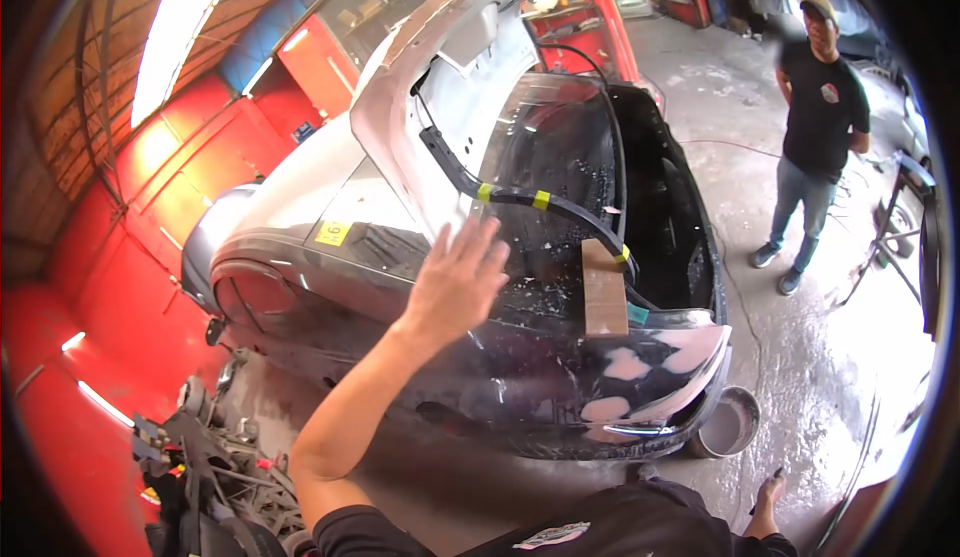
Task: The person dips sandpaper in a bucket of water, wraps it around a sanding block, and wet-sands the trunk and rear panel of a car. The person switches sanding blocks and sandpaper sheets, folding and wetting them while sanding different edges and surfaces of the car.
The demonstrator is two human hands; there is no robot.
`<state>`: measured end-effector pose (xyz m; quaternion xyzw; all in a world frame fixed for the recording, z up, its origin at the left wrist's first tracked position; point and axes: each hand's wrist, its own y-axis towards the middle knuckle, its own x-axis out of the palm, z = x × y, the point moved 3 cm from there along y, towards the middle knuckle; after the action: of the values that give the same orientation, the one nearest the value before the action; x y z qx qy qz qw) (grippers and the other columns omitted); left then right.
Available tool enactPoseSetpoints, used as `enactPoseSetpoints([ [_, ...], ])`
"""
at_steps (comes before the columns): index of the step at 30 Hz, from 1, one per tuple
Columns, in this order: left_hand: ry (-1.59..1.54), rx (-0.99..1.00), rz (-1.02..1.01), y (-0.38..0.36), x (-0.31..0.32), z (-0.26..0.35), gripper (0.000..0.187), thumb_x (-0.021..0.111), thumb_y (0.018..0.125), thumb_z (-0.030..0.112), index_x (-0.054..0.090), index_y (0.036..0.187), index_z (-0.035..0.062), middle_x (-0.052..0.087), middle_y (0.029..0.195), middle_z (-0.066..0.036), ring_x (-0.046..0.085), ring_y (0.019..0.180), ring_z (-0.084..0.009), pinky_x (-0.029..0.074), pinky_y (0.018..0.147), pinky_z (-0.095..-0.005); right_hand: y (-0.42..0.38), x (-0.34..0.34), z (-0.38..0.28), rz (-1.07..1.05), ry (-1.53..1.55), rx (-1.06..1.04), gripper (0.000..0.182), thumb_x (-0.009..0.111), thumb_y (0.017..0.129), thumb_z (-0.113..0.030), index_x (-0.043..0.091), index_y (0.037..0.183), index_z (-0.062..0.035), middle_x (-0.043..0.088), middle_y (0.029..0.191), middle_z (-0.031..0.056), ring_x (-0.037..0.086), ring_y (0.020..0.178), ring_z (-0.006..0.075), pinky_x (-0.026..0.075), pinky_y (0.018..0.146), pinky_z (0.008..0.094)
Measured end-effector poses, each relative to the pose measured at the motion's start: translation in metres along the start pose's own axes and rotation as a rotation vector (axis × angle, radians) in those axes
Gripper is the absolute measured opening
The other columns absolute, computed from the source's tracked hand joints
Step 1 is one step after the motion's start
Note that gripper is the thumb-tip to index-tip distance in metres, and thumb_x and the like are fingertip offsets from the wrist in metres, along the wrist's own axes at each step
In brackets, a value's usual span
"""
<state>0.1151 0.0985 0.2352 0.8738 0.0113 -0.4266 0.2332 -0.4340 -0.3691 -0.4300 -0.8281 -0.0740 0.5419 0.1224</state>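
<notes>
My left hand point(460, 275) is raised with its fingers stretched out, holding nothing. It overlaps the side of a dark car point(540, 357) in this view, just below the raised white trunk lid point(400, 137). Beyond the fingertips, a black strip point(515, 197) with yellow tape bands curves along the trunk opening. A brown cardboard piece point(605, 297) leans over the car's rear corner, where pale filler patches point(690, 349) show. Low at the right, my right hand point(768, 497) is closed on a thin dark object; I cannot tell what it is.
A grey bucket point(728, 424) stands on the floor by the bumper. To the right a person in a black T-shirt point(822, 107) stands facing the car, near a dark metal stand point(885, 227). Piled parts point(215, 457) lie at the lower left beside the red wall point(60, 397).
</notes>
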Motion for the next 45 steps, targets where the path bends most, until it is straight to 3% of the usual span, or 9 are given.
enactPoseSetpoints([
  [10, -1.244, -0.028, 0.312, -0.004, 0.032, 0.188, 0.035, 0.074, 0.096, 0.014, 0.068, 0.127, 0.0001, 0.067, 0.134, -0.017, 0.071, 0.107, -0.0299, 0.058, 0.091, -0.0375, -0.013, -0.06, -0.064, 0.123, 0.204, -0.467, 0.045, 0.049, 0.095, -0.017, 0.064, 0.136, -0.0041, 0.071, 0.12, 0.0225, 0.066, 0.112, 0.0421, 0.051, 0.096, 0.0488],
  [16, -1.782, -0.222, -0.477, -0.038, 0.093, 0.343, 0.039, 0.068, 0.104, 0.019, 0.063, 0.137, -0.0007, 0.071, 0.128, -0.015, 0.07, 0.104, -0.0189, 0.056, 0.09, -0.0332, 0.027, -0.042, -0.004, -0.116, 0.305, -0.246, 0.05, 0.049, 0.103, -0.04, 0.071, 0.12, 0.0014, 0.071, 0.114, 0.0284, 0.066, 0.105, 0.0334, 0.049, 0.093, 0.0477],
  [22, -1.922, -0.487, -0.738, -0.049, 0.139, 0.418, 0.044, 0.066, 0.105, 0.026, 0.061, 0.141, 0.0003, 0.072, 0.131, -0.015, 0.07, 0.113, -0.0187, 0.055, 0.096, -0.0336, 0.048, -0.066, 0.073, -0.149, 0.127, -0.303, 0.036, 0.057, 0.092, -0.016, 0.068, 0.123, -0.003, 0.067, 0.089, 0.0256, 0.069, 0.083, 0.0377, 0.053, 0.075, 0.0506],
  [25, -1.836, -0.43, -0.838, -0.015, 0.146, 0.461, 0.043, 0.065, 0.105, 0.024, 0.061, 0.141, 0.0008, 0.073, 0.128, -0.017, 0.071, 0.113, -0.0198, 0.055, 0.096, -0.0336, 0.051, -0.091, 0.09, -0.161, 0.234, -0.308, 0.04, 0.056, 0.089, -0.017, 0.07, 0.125, -0.0069, 0.064, 0.071, 0.0092, 0.062, 0.057, 0.0171, 0.05, 0.052, 0.0357],
  [30, -1.888, -0.482, -0.97, 0.02, 0.172, 0.585, 0.042, 0.066, 0.104, 0.026, 0.063, 0.139, 0.0025, 0.077, 0.113, -0.017, 0.074, 0.092, -0.0199, 0.057, 0.081, -0.0335, 0.104, -0.104, 0.123, -0.312, -0.045, -0.363, 0.042, 0.067, 0.086, -0.013, 0.07, 0.126, -0.0041, 0.071, 0.115, 0.0285, 0.07, 0.104, 0.0439, 0.054, 0.089, 0.0449],
  [32, -1.871, -0.52, -1.043, 0.026, 0.179, 0.62, 0.042, 0.066, 0.104, 0.025, 0.064, 0.138, 0.0012, 0.077, 0.11, -0.015, 0.074, 0.091, -0.0203, 0.056, 0.081, -0.0337, 0.099, -0.132, 0.088, -0.424, 0.119, -0.159, 0.015, 0.058, 0.089, -0.009, 0.062, 0.101, -0.0008, 0.067, 0.093, 0.03, 0.067, 0.09, 0.049, 0.049, 0.071, 0.0517],
  [36, -1.735, -0.507, -1.12, 0.017, 0.213, 0.672, 0.037, 0.067, 0.102, 0.02, 0.066, 0.134, -0.0005, 0.078, 0.104, -0.017, 0.074, 0.089, -0.02, 0.056, 0.082, -0.0351, 0.125, -0.079, 0.06, -0.525, 0.083, -0.156, 0.04, 0.055, 0.09, -0.007, 0.051, 0.13, -0.0041, 0.07, 0.109, 0.0322, 0.07, 0.097, 0.0483, 0.057, 0.079, 0.051],
  [39, -1.675, -0.598, -1.255, 0.0, 0.28, 0.724, 0.036, 0.066, 0.102, 0.019, 0.068, 0.133, 0.0, 0.077, 0.112, -0.018, 0.075, 0.095, -0.0222, 0.058, 0.086, -0.0355, 0.139, 0.017, 0.03, -0.797, 0.453, -0.043, 0.049, 0.063, 0.092, 0.001, 0.054, 0.14, -0.0049, 0.072, 0.094, 0.0124, 0.07, 0.07, 0.0183, 0.056, 0.06, 0.035],
  [45, -1.461, -0.71, -0.951, -0.026, 0.488, 0.845, 0.038, 0.061, 0.1, 0.013, 0.062, 0.134, -0.0051, 0.073, 0.118, -0.027, 0.072, 0.108, -0.0394, 0.054, 0.096, -0.0456, 0.157, 0.229, -0.04, -0.633, 0.516, -0.229, 0.062, 0.059, 0.085, 0.0, 0.051, 0.147, -0.0014, 0.071, 0.099, 0.0209, 0.071, 0.085, 0.0287, 0.056, 0.076, 0.0413],
])
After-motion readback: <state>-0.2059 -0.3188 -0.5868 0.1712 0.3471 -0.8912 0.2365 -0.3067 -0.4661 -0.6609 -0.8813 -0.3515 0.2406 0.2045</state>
